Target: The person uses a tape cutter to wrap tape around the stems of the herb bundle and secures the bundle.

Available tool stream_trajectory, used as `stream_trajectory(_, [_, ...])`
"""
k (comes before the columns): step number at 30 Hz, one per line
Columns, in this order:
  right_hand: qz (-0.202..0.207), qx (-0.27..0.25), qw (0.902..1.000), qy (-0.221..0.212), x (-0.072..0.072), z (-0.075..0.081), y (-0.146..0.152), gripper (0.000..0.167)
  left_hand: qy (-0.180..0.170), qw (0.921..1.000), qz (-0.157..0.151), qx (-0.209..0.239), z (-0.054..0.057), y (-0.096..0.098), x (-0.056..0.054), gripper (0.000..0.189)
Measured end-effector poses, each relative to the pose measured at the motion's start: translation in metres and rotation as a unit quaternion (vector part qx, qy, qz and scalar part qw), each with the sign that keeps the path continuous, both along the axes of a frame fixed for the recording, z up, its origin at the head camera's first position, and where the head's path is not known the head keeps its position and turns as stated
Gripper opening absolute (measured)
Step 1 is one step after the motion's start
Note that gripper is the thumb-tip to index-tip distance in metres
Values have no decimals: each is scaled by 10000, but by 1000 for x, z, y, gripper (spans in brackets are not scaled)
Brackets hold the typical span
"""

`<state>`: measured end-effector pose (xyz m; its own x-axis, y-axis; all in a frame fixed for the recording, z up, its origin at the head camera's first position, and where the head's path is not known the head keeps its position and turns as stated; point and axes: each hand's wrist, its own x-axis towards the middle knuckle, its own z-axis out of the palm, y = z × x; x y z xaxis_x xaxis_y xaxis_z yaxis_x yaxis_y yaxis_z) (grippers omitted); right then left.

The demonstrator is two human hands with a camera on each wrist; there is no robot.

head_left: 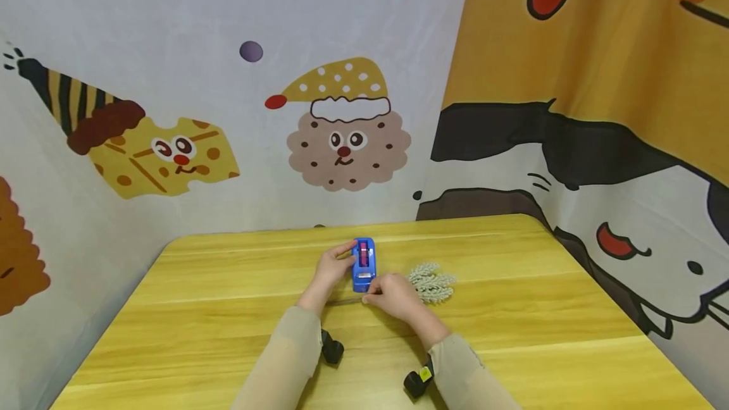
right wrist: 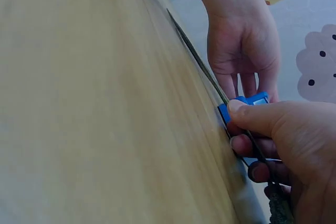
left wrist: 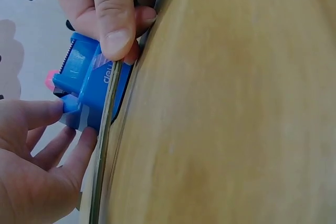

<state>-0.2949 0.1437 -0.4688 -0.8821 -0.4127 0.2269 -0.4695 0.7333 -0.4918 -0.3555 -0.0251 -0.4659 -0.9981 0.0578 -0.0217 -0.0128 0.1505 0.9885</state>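
Note:
A blue tape dispenser (head_left: 366,271) with a pink roll in it sits on the table, its toothed cutting edge visible in the left wrist view. My left hand (head_left: 329,272) grips its left side between thumb and fingers. Just in front of the dispenser, my right hand (head_left: 394,296) pinches the thin stem (left wrist: 105,135) of a leafy sprig between thumb and fingers. The sprig's pale grey-green head (head_left: 431,283) spreads out to the right of that hand, while the bare stem points left, past the dispenser's front. Part of the stem is hidden by my right fingers.
The wooden table (head_left: 199,334) has a light yellow grain and rounded far corners. Behind it hangs a curtain (head_left: 342,18) printed with cartoon figures. A black wrist camera (head_left: 332,348) is strapped to my left wrist, another wrist camera (head_left: 417,385) to my right.

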Motion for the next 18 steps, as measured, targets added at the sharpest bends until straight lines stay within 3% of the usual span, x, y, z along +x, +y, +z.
stream_trajectory(7, [-73, -71, 9995, -285, 1, 7, 3, 16, -77, 9997, -129, -190, 7, -1, 3, 36])
stream_trajectory(13, [-22, -94, 9984, -549, 4, 21, 2, 17, 253, 9945, -305, -966, 17, -15, 9, 30])
stream_trajectory(18, [-37, -195, 9981, -579, 6, 32, 5, 14, 611, 9851, -758, -1417, 33, -28, 20, 26])
